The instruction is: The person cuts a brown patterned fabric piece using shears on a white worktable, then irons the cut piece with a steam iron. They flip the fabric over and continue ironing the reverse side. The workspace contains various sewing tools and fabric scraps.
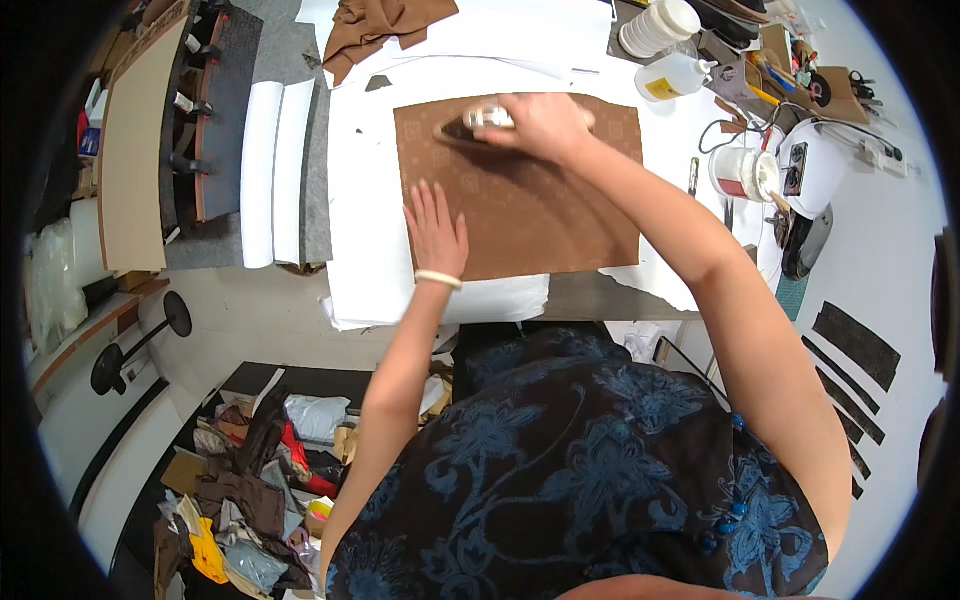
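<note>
A brown patterned sheet (540, 225), leather or cloth, lies spread over white paper (360, 240) on the table. My right hand (545, 127) is wrapped round an iron (487, 118) near the sheet's far edge. The iron's pointed front faces left, and its sole rests on or just over the sheet; my fingers hide much of its handle. Flat on the sheet's left side, with fingers stretched out, lies my left hand (437, 235), a pale bangle (438, 279) at its wrist.
Crumpled brown material (385, 30) lies at the far side. White paper rolls (262, 175) lie left. To the right stand a squeeze bottle (672, 77), a white ribbed container (660, 27) and a white tub (742, 173), with a dark cord (728, 124) nearby.
</note>
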Tool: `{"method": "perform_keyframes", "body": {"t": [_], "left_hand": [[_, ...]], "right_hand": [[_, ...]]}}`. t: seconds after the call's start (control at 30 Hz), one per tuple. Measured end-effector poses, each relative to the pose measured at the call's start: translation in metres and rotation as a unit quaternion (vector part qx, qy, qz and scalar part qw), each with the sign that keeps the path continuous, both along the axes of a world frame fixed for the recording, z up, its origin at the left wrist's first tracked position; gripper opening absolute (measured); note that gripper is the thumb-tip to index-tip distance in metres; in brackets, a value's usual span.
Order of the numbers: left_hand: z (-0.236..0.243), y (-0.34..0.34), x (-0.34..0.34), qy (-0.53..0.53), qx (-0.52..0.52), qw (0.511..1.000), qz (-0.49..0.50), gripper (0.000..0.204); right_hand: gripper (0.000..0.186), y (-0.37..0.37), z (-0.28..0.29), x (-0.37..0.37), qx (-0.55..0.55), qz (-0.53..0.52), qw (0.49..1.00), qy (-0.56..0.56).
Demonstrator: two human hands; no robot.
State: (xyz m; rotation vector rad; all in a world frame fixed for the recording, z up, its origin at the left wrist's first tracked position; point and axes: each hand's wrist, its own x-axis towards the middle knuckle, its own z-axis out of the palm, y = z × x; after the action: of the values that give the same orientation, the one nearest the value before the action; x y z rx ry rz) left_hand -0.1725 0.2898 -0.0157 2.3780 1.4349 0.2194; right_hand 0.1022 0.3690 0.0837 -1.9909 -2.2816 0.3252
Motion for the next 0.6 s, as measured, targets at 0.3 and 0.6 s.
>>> {"method": "perform_keyframes", "body": {"t": [0.3,0.6], "left_hand": [[-0.006,-0.046,-0.040,-0.018,-0.052,0.998,0.038,0.070],[-0.002,-0.062,-0.062,-0.055,-0.063,0.996,0.045,0.070]], "right_hand": [[0.066,0.052,-0.009,-0.029,0.015,-0.019,0.999,-0.047],[0.065,0.052,-0.005,-0.078,0.009,-0.083,0.996,-0.013]]}}
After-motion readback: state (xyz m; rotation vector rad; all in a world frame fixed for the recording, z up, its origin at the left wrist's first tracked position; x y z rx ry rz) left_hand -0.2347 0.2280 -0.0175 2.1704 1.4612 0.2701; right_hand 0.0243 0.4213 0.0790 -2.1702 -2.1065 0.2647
